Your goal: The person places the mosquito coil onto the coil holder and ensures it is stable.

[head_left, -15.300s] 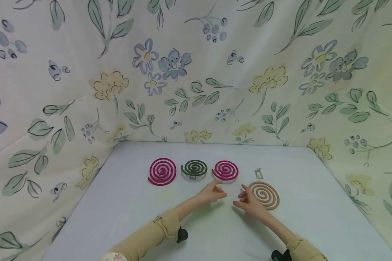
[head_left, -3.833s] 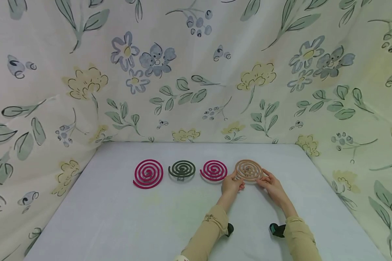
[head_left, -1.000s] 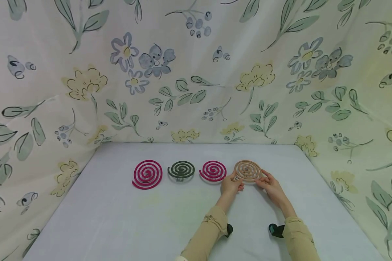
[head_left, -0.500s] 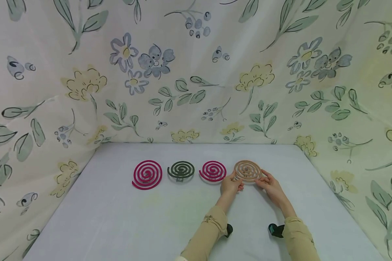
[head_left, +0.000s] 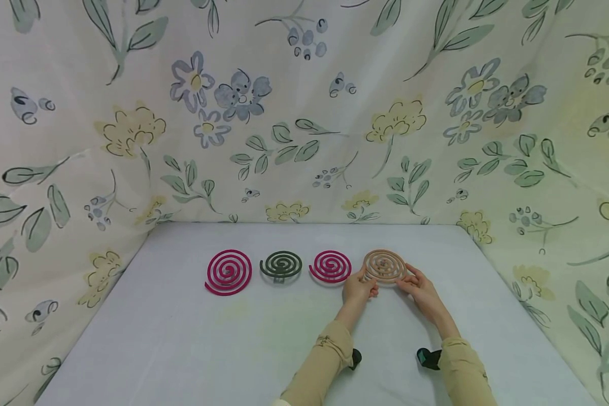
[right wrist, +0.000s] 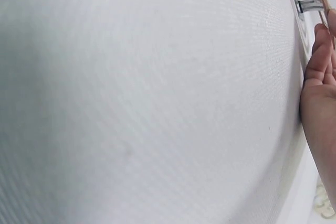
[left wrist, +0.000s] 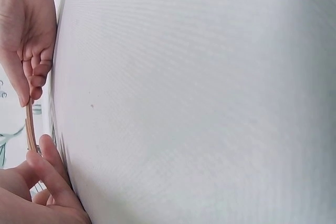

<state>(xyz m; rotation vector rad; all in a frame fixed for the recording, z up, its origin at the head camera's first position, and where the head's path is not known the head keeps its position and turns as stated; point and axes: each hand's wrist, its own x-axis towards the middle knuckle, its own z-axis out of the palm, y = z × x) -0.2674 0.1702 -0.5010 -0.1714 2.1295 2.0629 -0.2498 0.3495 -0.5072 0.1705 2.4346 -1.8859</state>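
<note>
A tan mosquito coil (head_left: 384,265) is at the right end of a row of coils, over a small metal stand (right wrist: 310,4). My left hand (head_left: 357,288) pinches its near left edge. On the near right edge, the fingers and thumb of my right hand (head_left: 421,290) grip the same coil. From the side, in the left wrist view, the coil (left wrist: 30,124) shows as a thin strip between both hands. To its left is a pink-red mosquito coil (head_left: 331,265), close to my left hand.
Further left are a dark green mosquito coil (head_left: 282,263), with part of its stand (head_left: 279,279) showing below, and another pink-red coil (head_left: 229,271). A white table (head_left: 223,349) bears everything, with floral cloth (head_left: 304,141) hanging behind it.
Earliest, the tan coil lay on the table in front of a bare stand, both hands holding nothing. By 3.8 seconds ago both hands held it over the stand; since then they have barely moved.
</note>
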